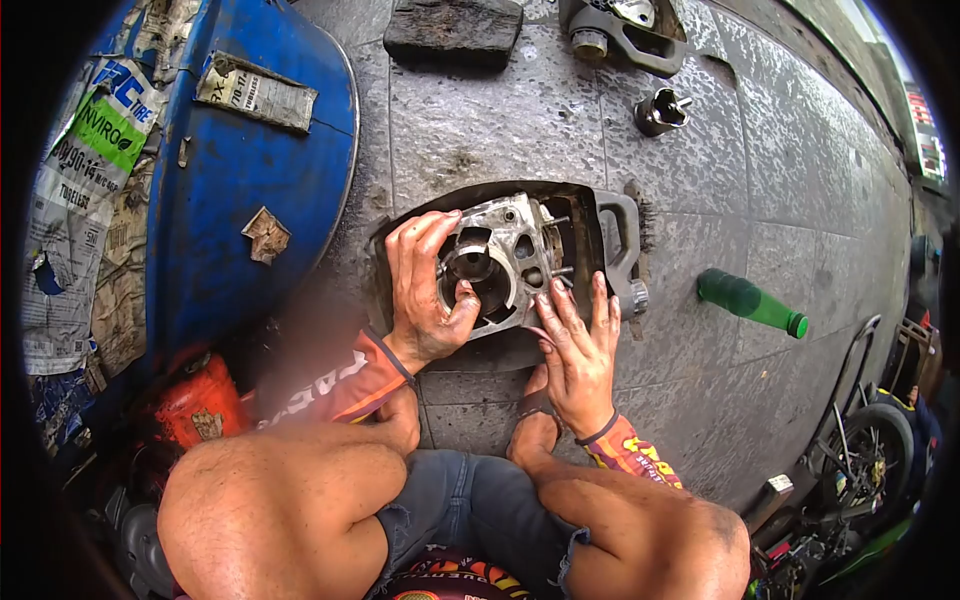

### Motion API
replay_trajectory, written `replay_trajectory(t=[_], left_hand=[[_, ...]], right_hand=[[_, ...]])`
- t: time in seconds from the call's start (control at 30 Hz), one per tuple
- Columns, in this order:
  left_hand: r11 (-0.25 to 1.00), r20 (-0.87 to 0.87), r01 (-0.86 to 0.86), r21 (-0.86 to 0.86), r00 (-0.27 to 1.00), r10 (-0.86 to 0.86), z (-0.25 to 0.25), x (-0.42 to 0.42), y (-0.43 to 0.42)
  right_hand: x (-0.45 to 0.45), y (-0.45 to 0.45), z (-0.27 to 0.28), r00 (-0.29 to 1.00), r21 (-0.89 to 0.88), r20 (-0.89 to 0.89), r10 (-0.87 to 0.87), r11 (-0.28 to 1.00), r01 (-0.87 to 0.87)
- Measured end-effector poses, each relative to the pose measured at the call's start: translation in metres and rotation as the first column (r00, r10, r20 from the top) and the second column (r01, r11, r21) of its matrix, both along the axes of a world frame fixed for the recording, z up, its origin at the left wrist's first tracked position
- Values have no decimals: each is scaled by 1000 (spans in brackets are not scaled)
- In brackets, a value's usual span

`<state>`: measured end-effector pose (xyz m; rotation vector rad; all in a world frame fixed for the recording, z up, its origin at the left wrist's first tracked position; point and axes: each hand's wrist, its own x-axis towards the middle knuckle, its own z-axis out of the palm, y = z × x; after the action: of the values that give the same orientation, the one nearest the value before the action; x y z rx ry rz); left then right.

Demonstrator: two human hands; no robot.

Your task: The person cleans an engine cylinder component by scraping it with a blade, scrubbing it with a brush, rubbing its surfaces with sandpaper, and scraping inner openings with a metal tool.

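Observation:
A grey metal engine cylinder block (515, 285) with a large round bore and several studs sits in a dark cut-open plastic jerrycan (392, 240) that serves as a tray. My left hand (428, 290) grips the block's left side, fingers over the far edge and thumb at the bore. On the right side, my right hand (580, 350) lies with its fingers stretched out, touching the block's near right edge by a stud. Its thumb is partly hidden. Both hands are smudged with dark grime.
A green bottle (745, 297) lies to the right. Farther off are a metal piston (661, 112), another cut jerrycan (640, 45) and a dark block (453, 32). A blue drum (265, 170) stands left, above a red container (205, 400). Motorcycle parts crowd the lower right.

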<state>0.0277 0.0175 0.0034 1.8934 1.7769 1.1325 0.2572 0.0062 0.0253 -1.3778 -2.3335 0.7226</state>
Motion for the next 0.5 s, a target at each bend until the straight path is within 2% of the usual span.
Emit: replay_trajectory(t=[0.1,0.13,0.17,0.23,0.5], left_hand=[[1000,12,4,-6,1000,-4,-2,3,-2],[1000,19,4,3,1000,-4,-2,2,0],[1000,14,6,3,1000,-6,-2,2,1],[1000,-6,-12,-24,1000,12,0,2,-1],[999,1,-44,-21,999,44,-3,3,-1]], right_hand=[[-5,14,1,980,42,-128,-155,986,161],[-15,24,0,982,92,-88,-167,980,175],[-26,28,3,992,118,40,-123,986,118],[-27,27,-5,994,137,76,-81,988,70],[-25,24,0,994,85,79,-77,994,71]])
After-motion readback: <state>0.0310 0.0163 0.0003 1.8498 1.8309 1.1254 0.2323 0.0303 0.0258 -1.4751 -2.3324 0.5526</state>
